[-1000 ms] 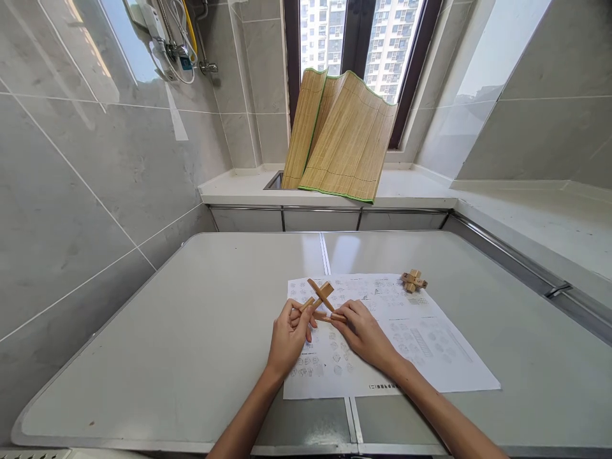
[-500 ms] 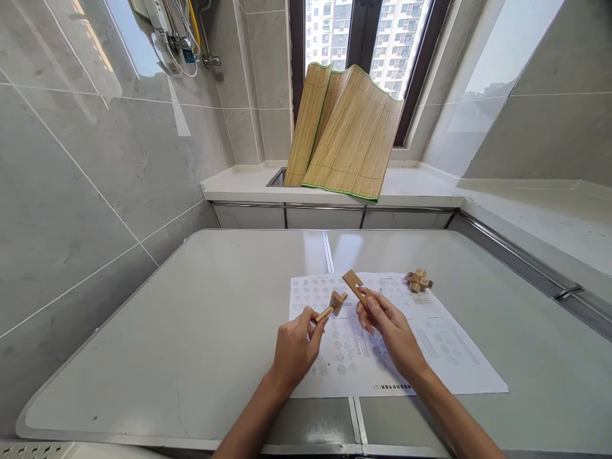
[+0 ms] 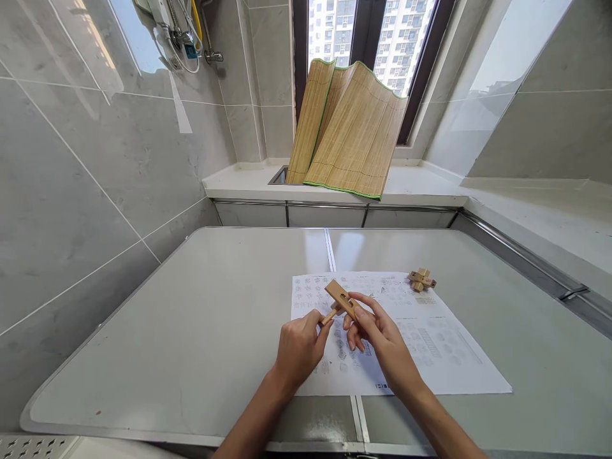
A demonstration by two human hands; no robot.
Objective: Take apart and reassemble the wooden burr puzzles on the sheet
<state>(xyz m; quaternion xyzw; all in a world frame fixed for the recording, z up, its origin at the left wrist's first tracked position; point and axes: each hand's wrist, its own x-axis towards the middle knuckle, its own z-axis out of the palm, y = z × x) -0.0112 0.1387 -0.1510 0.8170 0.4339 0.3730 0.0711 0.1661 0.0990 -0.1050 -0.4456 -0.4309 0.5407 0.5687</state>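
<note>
Between thumb and fingers, my left hand pinches a small wooden puzzle piece, whose far end is partly hidden. My right hand grips a flat, notched wooden puzzle piece by its near end. This flat piece overlaps the left one from above; whether they are interlocked I cannot tell. Under both hands lies a white printed sheet with rows of small diagrams. Near its upper right edge sits an assembled cross-shaped wooden puzzle, apart from my hands.
The sheet rests on a pale table with a metal strip down its middle. Behind it, a bamboo mat leans against the window above a white ledge. Grey tiled walls stand close on the left.
My right hand has moved left and brought its flat wooden piece over the end of the left-hand piece. The gap between the two pieces has closed. The view has shifted slightly.
</note>
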